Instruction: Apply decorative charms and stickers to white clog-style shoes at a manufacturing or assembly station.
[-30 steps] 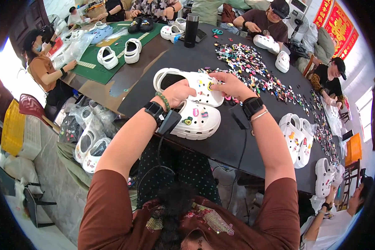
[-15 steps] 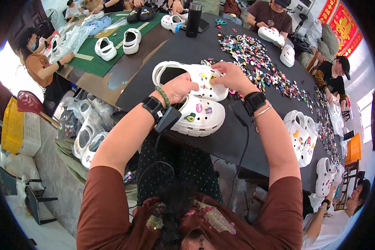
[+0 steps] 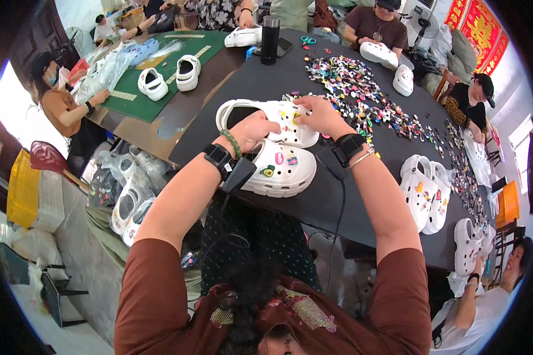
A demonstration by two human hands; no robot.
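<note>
Two white foam clogs lie side by side before me, toes to the right. My left hand is closed on the far clog, its fingers reaching into the foot opening. At that clog's upper, my right hand pinches a small yellow shoe charm against the surface. Other little charms sit around it. The near clog rests on the black table, untouched by my fingers; it carries an avocado charm, a pink charm and a blue-red one.
Loose colourful charms spread across the black table. A decorated clog pair stands to the right. A black tumbler and teal scissors are at the back. Co-workers sit around; bagged clogs are at lower left.
My right hand's fingers have drawn closer together at the yellow charm. Both clogs shift slightly left in the picture. A person at the far side now has a hand on a white clog.
</note>
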